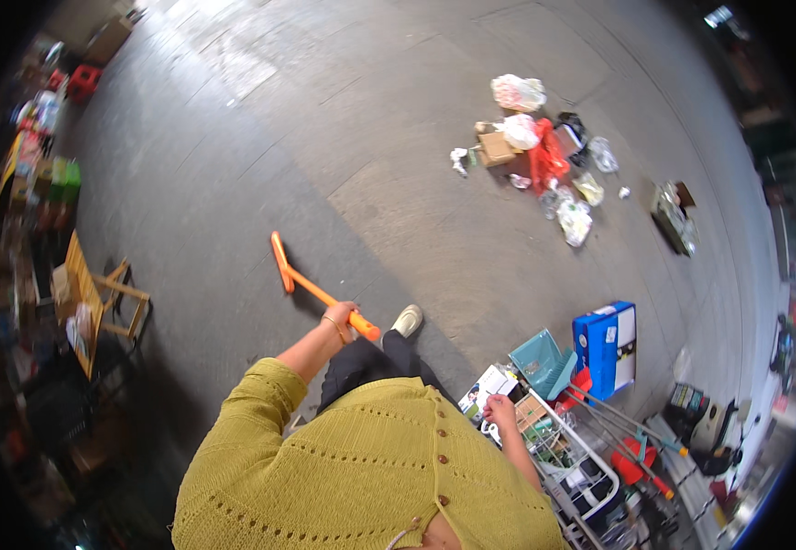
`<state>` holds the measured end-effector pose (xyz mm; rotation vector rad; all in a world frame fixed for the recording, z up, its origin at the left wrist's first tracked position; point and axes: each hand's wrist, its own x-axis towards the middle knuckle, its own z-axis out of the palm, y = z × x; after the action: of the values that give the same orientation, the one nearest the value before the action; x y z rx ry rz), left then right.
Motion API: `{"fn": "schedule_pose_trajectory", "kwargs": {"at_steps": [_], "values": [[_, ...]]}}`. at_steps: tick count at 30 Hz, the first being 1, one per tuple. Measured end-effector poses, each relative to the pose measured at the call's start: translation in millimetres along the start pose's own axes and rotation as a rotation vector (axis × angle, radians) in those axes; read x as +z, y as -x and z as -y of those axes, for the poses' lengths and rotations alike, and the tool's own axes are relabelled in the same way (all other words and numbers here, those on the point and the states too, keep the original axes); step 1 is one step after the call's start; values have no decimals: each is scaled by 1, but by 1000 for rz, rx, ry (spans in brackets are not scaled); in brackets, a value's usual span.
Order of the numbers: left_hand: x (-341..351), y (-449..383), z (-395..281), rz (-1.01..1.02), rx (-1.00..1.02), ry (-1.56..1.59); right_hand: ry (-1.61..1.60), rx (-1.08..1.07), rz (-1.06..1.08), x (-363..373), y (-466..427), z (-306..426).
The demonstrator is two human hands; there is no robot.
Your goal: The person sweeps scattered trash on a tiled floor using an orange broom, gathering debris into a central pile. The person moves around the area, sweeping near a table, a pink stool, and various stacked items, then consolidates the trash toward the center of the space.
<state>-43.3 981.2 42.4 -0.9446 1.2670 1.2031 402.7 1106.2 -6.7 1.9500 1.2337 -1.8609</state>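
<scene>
My left hand is closed around the handle of an orange floor-cleaning tool. Its crosswise head is out ahead on the left, over the grey floor; whether it is a squeegee or a broom I cannot tell. On the other side, my right hand hangs with loosely curled fingers, and nothing shows in it. It appears in front of a white printed box and beside a white wire cart filled with mixed goods. Contact with either is not clear.
A rubbish heap with a red plastic bag and a cardboard box lies ahead right. Nearby are an open carton, a blue box and a teal dustpan. A wooden folding chair stands left.
</scene>
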Motion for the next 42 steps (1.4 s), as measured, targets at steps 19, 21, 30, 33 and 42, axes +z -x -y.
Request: {"fn": "schedule_pose_trajectory", "kwargs": {"at_steps": [19,21,30,33,42], "values": [[207,15,-13,785,-284,-345,-92,-32,-122,-16,28,-28],[186,31,-31,728,-193,-469,-68,-25,-123,-19,17,-9],[190,-4,-132,326,165,-426,123,-91,-148,-68,-38,132],[215,-45,-190,233,22,-303,-123,-98,-105,-86,-61,199],[346,-173,-261,-124,-106,-392,-444,-262,-204,-78,-72,264]]}}
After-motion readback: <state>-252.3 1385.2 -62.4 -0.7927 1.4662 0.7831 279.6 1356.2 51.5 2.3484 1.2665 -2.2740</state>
